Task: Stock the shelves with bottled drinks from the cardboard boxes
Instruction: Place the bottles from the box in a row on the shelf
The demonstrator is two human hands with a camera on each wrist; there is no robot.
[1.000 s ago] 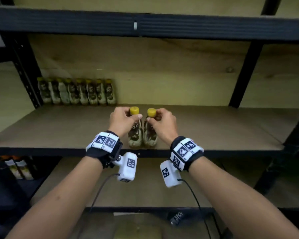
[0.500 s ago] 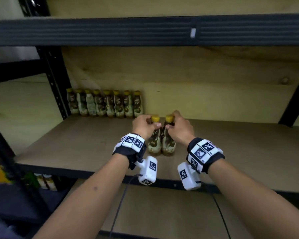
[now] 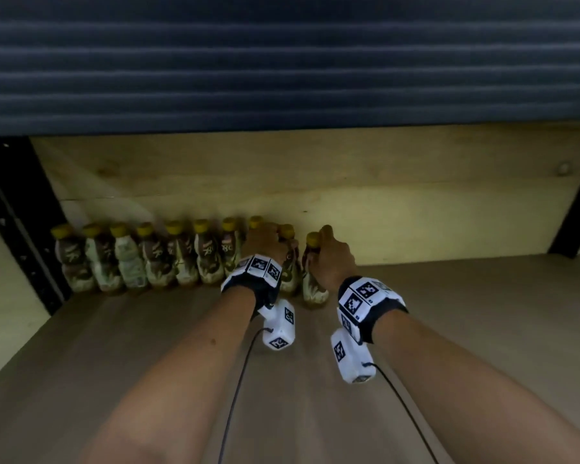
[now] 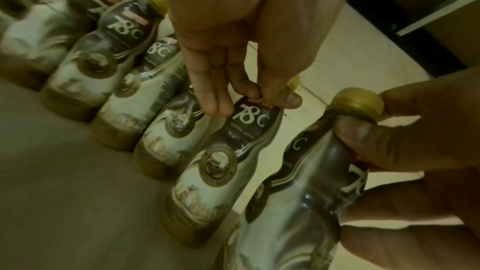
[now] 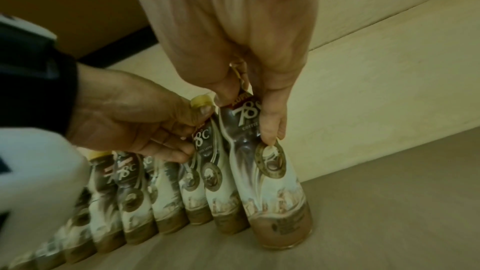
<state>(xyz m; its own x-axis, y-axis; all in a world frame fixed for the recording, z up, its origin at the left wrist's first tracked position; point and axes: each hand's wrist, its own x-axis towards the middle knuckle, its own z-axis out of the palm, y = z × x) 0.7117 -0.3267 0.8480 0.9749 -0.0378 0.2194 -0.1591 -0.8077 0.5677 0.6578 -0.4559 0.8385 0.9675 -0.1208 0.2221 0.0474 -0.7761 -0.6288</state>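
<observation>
Shelf board (image 3: 466, 313): a brown board, backed by a pale wooden panel (image 3: 349, 195) at the far side.
Row of bottles (image 3: 154, 256): yellow-capped coffee drinks were stood upright along the far edge, against the panel, extending from the left post rightward.
Left bottle (image 4: 215, 163): it was held at the right end of the row, just beside the last standing bottle; its base was seen on the board.
Left hand (image 3: 263, 241): it was closed round the left bottle's neck, with fingers and thumb pinched just under the cap.
Right bottle (image 5: 270, 182): it was placed immediately right of the left bottle, base down on the board.
Right hand (image 3: 332, 259): it was gripped on the right bottle's neck and shoulder from above.
Wrist bands (image 3: 365, 296): marker-printed bands were worn on both wrists.
</observation>
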